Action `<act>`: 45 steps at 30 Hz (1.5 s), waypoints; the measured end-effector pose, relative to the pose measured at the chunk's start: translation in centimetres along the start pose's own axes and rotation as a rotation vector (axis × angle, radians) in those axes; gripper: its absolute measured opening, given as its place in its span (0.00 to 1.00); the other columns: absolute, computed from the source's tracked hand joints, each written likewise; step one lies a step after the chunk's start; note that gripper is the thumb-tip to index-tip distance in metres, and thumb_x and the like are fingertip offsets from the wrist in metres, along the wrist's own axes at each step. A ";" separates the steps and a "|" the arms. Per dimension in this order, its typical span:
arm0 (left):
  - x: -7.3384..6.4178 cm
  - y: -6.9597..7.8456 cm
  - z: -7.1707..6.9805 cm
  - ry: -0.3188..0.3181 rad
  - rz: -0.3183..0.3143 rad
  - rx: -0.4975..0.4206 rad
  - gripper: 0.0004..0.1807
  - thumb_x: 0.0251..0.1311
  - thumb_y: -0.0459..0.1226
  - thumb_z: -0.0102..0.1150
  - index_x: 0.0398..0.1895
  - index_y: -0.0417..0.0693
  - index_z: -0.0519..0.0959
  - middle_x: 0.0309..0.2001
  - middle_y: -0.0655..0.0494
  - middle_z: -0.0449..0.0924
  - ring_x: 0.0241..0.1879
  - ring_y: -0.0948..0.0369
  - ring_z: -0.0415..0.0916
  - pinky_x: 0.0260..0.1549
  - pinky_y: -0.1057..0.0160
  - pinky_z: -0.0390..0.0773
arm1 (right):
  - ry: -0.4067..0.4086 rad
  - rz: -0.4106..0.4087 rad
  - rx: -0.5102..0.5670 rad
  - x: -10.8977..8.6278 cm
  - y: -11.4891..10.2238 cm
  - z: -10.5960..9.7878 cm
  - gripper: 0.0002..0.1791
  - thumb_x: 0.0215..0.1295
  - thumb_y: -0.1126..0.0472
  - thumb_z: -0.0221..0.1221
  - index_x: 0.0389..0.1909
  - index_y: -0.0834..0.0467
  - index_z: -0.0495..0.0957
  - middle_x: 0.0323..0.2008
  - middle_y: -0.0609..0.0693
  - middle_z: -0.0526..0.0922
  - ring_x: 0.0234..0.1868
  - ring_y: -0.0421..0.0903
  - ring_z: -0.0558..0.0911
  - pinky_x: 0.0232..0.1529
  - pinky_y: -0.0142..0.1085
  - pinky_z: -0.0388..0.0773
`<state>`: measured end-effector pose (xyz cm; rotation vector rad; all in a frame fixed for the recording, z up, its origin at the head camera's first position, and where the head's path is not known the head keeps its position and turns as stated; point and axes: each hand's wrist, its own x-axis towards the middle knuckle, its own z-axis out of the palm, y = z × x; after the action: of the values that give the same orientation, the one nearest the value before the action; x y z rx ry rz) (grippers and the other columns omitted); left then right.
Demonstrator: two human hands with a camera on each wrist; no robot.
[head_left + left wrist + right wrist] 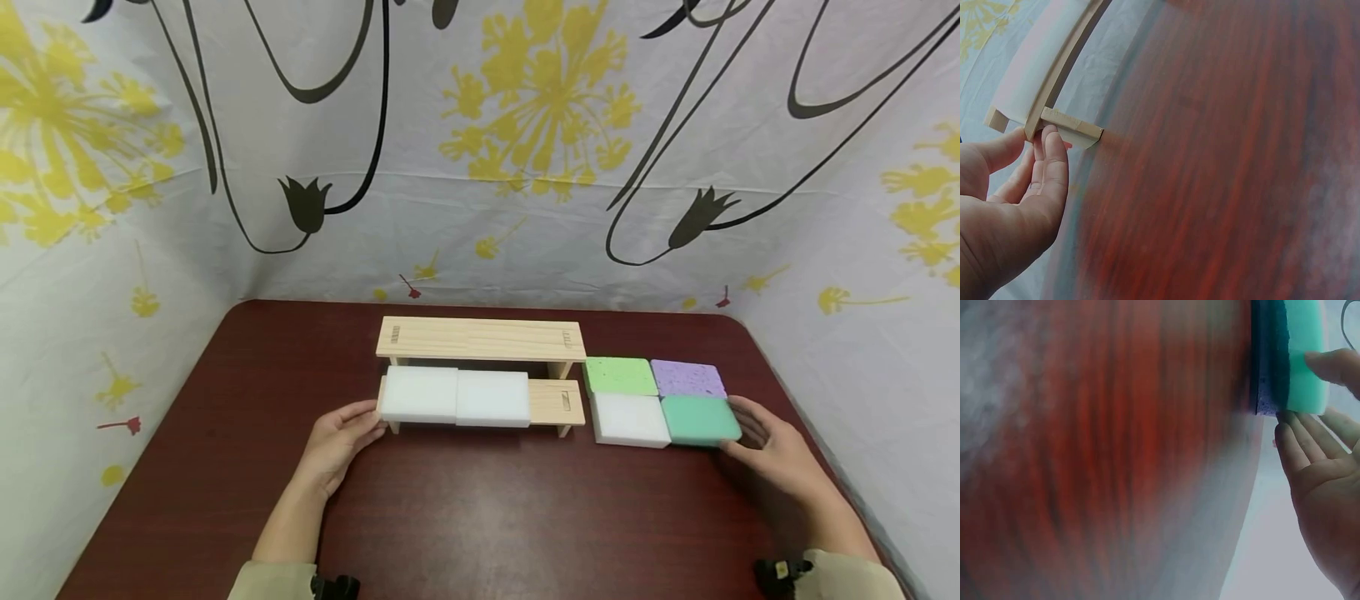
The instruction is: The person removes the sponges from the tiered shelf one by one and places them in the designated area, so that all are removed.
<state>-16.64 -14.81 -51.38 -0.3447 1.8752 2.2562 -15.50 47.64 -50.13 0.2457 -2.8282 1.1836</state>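
On the dark red wooden table (480,517), a 2-tier pale wood rack (480,340) holds 2 white foam blocks (454,396) on its lower shelf; 4 sponges remain beside it. The left hand (339,442) rests straight fingers against the rack's end. The right hand (772,454), fingers relaxed, touches the teal rectangular sponge (699,419) without pinching it.

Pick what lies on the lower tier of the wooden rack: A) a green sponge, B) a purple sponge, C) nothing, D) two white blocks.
D: two white blocks lie side by side on the lower tier of the wooden rack, whose end the left hand touches.
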 end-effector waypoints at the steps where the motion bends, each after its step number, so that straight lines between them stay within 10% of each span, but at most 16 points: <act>1: 0.0 0.0 0.0 0.001 -0.001 -0.001 0.22 0.72 0.27 0.55 0.66 0.24 0.69 0.46 0.47 0.84 0.44 0.64 0.83 0.50 0.66 0.83 | 0.000 0.004 -0.003 0.0 -0.1 0.0 0.41 0.62 0.69 0.69 0.72 0.73 0.60 0.64 0.75 0.67 0.55 0.13 0.63 0.50 0.09 0.67; 8: 0.0 0.0 0.0 0.003 -0.002 -0.005 0.22 0.72 0.28 0.55 0.66 0.24 0.69 0.47 0.47 0.84 0.44 0.64 0.83 0.50 0.66 0.83 | 0.014 0.004 -0.035 -0.1 0.0 0.1 0.38 0.62 0.69 0.69 0.69 0.74 0.62 0.61 0.76 0.70 0.53 0.12 0.64 0.49 0.09 0.67; 15: 0.2 -0.3 -0.1 -0.001 0.002 0.009 0.22 0.72 0.28 0.55 0.65 0.24 0.69 0.47 0.46 0.83 0.44 0.63 0.83 0.50 0.66 0.84 | 0.039 -0.071 0.008 -0.4 0.2 0.1 0.33 0.66 0.74 0.62 0.69 0.76 0.61 0.62 0.41 0.71 0.56 0.15 0.66 0.51 0.10 0.67; 26: 0.1 0.0 -0.1 -0.005 0.000 -0.003 0.22 0.72 0.27 0.55 0.66 0.24 0.69 0.48 0.46 0.83 0.44 0.64 0.83 0.49 0.66 0.83 | 0.151 -0.039 -0.086 0.0 -2.1 0.8 0.33 0.67 0.68 0.64 0.69 0.72 0.64 0.61 0.74 0.70 0.55 0.13 0.62 0.50 0.07 0.63; 45: 0.1 -0.1 -0.2 -0.005 0.004 0.014 0.22 0.73 0.28 0.55 0.66 0.25 0.69 0.50 0.44 0.83 0.45 0.63 0.83 0.50 0.66 0.83 | 0.156 -0.177 -0.073 0.7 -6.2 2.5 0.30 0.63 0.72 0.67 0.66 0.68 0.71 0.57 0.66 0.77 0.58 0.17 0.68 0.53 0.10 0.66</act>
<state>-16.67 -14.93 -51.56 -0.3325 1.8905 2.2431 -15.15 41.44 -47.42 0.3730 -2.6459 1.0149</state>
